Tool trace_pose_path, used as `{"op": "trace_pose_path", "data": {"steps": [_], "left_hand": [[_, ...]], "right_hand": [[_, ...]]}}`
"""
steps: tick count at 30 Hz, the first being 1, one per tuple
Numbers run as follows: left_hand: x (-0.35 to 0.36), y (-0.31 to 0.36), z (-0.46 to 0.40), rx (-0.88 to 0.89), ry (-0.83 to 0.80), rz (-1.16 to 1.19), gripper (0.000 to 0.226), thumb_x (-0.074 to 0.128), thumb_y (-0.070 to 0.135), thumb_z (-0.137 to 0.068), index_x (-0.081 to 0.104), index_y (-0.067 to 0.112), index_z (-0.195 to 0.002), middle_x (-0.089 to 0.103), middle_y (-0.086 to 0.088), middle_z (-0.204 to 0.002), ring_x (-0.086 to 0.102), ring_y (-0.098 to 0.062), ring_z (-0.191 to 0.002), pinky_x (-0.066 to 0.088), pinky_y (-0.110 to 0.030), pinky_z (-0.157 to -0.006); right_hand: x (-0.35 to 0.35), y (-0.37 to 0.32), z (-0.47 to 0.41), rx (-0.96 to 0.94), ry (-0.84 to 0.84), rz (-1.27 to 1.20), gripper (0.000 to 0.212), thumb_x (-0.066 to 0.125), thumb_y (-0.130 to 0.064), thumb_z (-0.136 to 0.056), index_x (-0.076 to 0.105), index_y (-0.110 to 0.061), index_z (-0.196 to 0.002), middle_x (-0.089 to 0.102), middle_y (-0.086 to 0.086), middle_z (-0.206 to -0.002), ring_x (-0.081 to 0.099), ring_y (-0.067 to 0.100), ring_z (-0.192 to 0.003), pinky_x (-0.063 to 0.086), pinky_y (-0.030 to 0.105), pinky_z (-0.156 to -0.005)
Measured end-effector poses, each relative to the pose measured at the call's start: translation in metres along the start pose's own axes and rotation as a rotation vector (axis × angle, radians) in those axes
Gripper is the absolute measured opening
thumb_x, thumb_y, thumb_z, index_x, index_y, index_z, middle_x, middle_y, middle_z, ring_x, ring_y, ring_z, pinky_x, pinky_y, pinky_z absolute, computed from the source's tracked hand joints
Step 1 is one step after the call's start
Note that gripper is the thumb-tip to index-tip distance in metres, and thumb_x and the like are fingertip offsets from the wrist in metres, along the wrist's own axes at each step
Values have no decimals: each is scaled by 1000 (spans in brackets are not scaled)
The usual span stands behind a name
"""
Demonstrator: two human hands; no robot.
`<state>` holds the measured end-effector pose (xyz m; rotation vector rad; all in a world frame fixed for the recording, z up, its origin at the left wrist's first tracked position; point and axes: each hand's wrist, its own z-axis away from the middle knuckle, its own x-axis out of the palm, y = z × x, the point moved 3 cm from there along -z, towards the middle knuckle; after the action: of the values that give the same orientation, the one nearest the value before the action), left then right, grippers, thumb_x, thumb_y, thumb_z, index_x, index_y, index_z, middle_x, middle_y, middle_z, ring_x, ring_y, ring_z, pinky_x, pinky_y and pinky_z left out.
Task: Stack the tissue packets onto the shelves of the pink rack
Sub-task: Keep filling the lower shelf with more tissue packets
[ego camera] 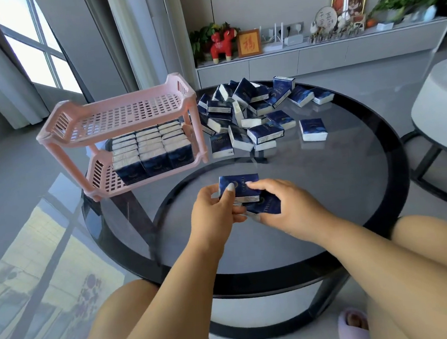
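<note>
A round glass table [325,188] with a black rim is seen from above, and both hands are held over its near half. A dark blue tissue packet [241,188] is gripped by the left hand [215,212], with the thumb curled over its front face and the fingers wrapped beneath. A second packet [267,207], lying partly under the first and tilted toward the right, is gripped by the right hand [286,204], with the fingertips laid against the upper packet's edge. The two held packets are touching and overlap. The pink rack [123,134] is placed at the left edge of the table, partly overhanging the rim. Its upper shelf [124,115] carries nothing. Its lower shelf [105,178] is occupied by upright packets [148,148] packed in three rows, with a bare strip left at the near-left end. A loose heap of further packets [252,111] is spread across the far side of the table, well apart from the hands, with one single packet [313,129] lying just to the right of the heap.
</note>
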<state>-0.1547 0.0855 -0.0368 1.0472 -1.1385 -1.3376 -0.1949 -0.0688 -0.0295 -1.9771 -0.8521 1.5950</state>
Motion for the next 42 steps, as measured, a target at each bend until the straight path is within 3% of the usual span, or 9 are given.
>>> {"op": "trace_pose_path", "data": {"steps": [4, 8, 12, 16, 20, 26, 33, 39, 42], "left_hand": [[-11, 1, -5, 16, 137, 118, 28, 55, 18, -98, 54, 2, -120, 64, -10, -74, 55, -11, -53, 49, -25, -52], [-26, 6, -10, 52, 255, 121, 19, 56, 15, -96, 60, 5, -113, 64, -7, -73, 52, -9, -51, 47, -22, -48], [-19, 8, -5, 62, 110, 53, 14, 58, 13, -95, 63, 6, -107, 63, -8, -74, 52, -11, -55, 49, -25, -52], [1, 8, 4, 46, -76, 38, 15, 55, 13, -98, 65, 7, -106, 64, -10, -74, 57, -16, -62, 53, -29, -59], [4, 12, 7, 40, -179, 81, 34, 57, 40, -94, 66, 7, -100, 62, -5, -70, 58, -14, -63, 52, -28, -60], [1, 10, 4, 108, -72, -94, 37, 80, 16, -78, 63, 18, -111, 67, -3, -94, 55, -11, -63, 45, -28, -59], [-10, 23, -2, 253, -24, -148, 42, 77, 3, -76, 59, 33, -100, 69, 11, -97, 51, -10, -62, 46, -26, -59], [-6, 17, -2, 223, -75, -258, 42, 82, 17, -74, 54, 41, -95, 67, 17, -82, 55, 0, -58, 49, -22, -58], [-5, 18, -5, 250, -47, -312, 39, 81, 20, -75, 56, 36, -101, 67, 13, -87, 56, -3, -60, 48, -24, -60]], "right_hand": [[2, -1, 1, 41, -3, -5, 72, 77, -24, -75, 42, -29, -138, 52, -12, -113, 52, 4, -101, 30, -5, -75], [-8, 2, -1, 151, 201, -112, 58, 75, -21, -74, 49, -28, -125, 55, -13, -107, 55, 3, -95, 40, 10, -76], [-15, -1, -1, 111, 277, -363, 46, 75, -13, -75, 51, -39, -104, 57, -25, -103, 53, -17, -94, 40, 1, -78], [-4, -6, 0, 60, 172, -409, 32, 70, -24, -83, 52, -37, -107, 61, -19, -108, 57, -8, -100, 44, 10, -84], [1, -10, 2, 51, 119, -484, 29, 41, -47, -93, 55, -32, -113, 62, -15, -110, 58, -2, -102, 44, 14, -87], [1, -7, 1, 38, 110, -554, 63, 24, -80, -80, 56, -38, -114, 62, -15, -119, 54, 2, -115, 41, 22, -99], [2, -2, 0, 77, 101, -487, 74, 25, -83, -77, 51, -33, -125, 56, -15, -127, 48, 3, -123, 38, 41, -107], [5, -8, 0, 72, 34, -477, 36, 28, -67, -86, 46, -52, -113, 58, -27, -117, 51, -5, -115, 41, 33, -103], [4, -7, -1, 64, 64, -477, 42, 27, -68, -84, 50, -47, -113, 60, -19, -115, 54, 1, -113, 43, 38, -101]]}}
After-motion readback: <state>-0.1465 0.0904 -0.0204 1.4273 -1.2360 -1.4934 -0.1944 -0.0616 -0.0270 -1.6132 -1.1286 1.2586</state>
